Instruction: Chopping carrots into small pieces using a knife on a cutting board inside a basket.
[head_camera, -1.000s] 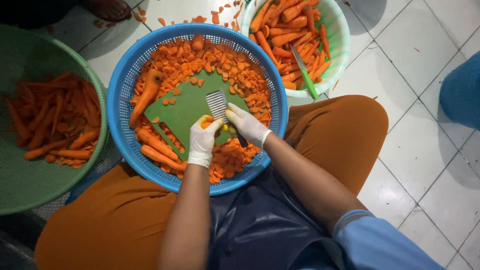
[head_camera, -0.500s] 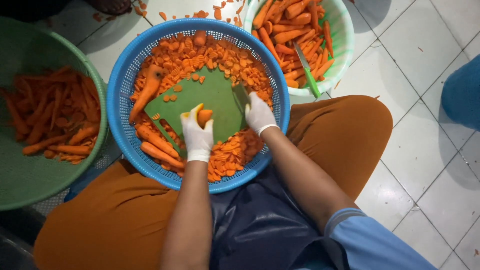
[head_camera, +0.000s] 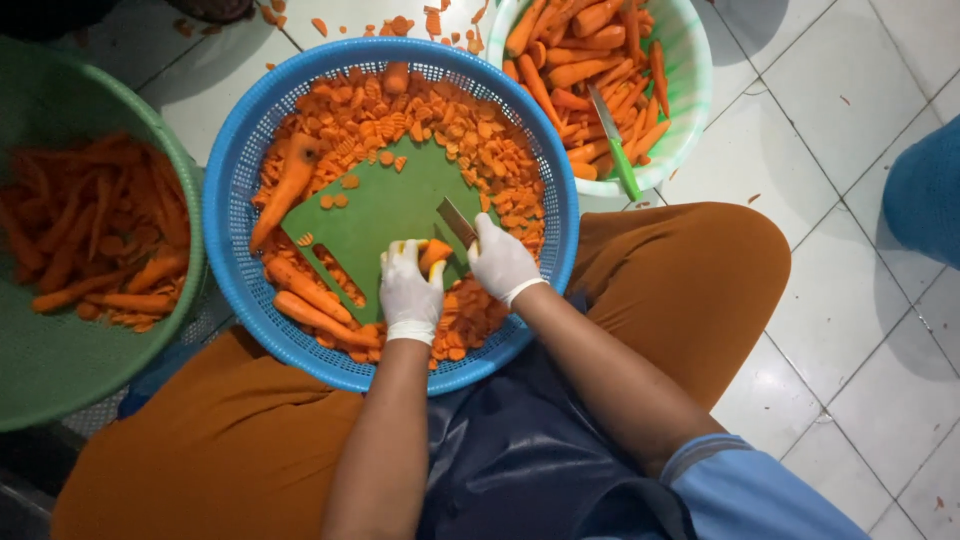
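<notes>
A round blue basket (head_camera: 240, 200) rests on my lap, with a green cutting board (head_camera: 385, 210) inside it. Crinkle-cut carrot slices (head_camera: 480, 150) ring the board, and whole peeled carrots (head_camera: 300, 300) lie along its left side. My left hand (head_camera: 410, 292), in a white glove, pins a carrot stub (head_camera: 434, 254) on the board's near edge. My right hand (head_camera: 503, 262), also gloved, grips a crinkle-blade cutter (head_camera: 458, 222) whose blade meets the stub.
A green basin (head_camera: 60, 370) of carrot peelings stands at the left. At the upper right a pale green bowl (head_camera: 690, 90) holds whole peeled carrots and a green-handled knife (head_camera: 614, 145). Something blue (head_camera: 925, 190) sits on the white tiled floor at the right.
Both hands have come together at the board's near edge. The cutter, held out to the right half a second ago, now bears on the stub.
</notes>
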